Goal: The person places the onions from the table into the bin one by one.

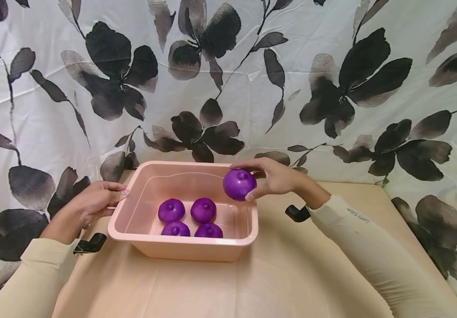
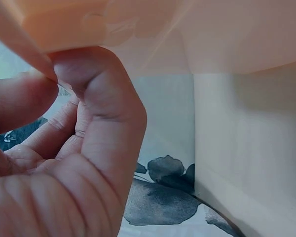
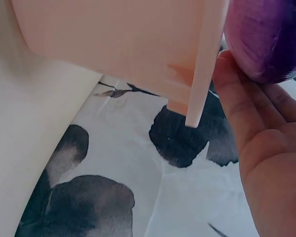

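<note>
My right hand grips a shiny purple ball with a small raised nub, thumb on the near side and fingers behind. That ball is over the right end of a pink plastic basin. In the right wrist view, the fingers curve around the ball beside the basin's rim. At the basin's left end, my left hand pinches the rim between thumb and fingers; the left wrist view shows the bent index finger under it. Several similar purple balls lie inside, the front ones partly hidden by the near wall.
The basin stands on a table with a beige cover. Behind it hangs a white cloth with dark flower prints, which also borders the table's sides. Each wrist carries a small black camera mount.
</note>
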Demonstrator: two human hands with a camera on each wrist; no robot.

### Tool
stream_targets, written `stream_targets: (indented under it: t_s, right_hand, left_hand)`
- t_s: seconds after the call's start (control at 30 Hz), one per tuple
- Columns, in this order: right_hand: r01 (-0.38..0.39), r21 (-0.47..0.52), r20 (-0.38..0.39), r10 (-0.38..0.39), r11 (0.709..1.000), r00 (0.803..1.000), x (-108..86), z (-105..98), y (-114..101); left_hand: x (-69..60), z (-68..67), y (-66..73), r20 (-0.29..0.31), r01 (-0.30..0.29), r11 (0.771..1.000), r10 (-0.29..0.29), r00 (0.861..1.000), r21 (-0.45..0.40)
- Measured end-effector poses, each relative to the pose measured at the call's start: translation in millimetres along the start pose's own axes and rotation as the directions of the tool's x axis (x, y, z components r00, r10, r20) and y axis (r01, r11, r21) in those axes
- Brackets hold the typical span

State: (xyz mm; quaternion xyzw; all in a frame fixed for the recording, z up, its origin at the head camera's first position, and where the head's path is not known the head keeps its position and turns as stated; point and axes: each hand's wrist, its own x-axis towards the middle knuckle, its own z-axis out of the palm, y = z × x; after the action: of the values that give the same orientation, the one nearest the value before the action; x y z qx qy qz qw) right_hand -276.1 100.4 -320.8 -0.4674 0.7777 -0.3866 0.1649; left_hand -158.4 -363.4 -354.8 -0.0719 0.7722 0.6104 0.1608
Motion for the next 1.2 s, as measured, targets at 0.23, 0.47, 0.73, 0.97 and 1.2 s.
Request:
stream_targets:
  t_s: [0.23,0.47,0.73,0.97,1.2]
  right_hand:
    - [-0.015,-0.023,0.028,0.015,1.000,0.999,10.5,7,0]
    - [-0.013,-0.019,0.066,0.014,1.000,0.998,18.7,11,-2]
    - [-0.016,-0.049,0.105,0.021,0.999,0.994,28.7,13,-1]
    - [-0.012,-0.093,0.168,0.028,0.996,0.985,37.9,16,-2]
    - [-0.024,-0.194,0.238,0.071,0.981,0.969,48.3,23,-1]
  left_hand:
    - [-0.9,0.8,0.6,-0.013,0.009,1.000,-0.009,1.000,0.005]
    - [-0.4,-0.1,0.8,-0.006,0.010,1.000,-0.009,1.000,0.005]
    - [0.3,-0.4,0.4,-0.011,0.020,1.000,-0.020,1.000,0.004]
    - [0.7,0.4,-0.1,-0.018,0.022,1.000,-0.022,1.000,0.009]
    - [0.9,1.1,1.0,-0.020,0.019,1.000,-0.019,1.000,0.015]
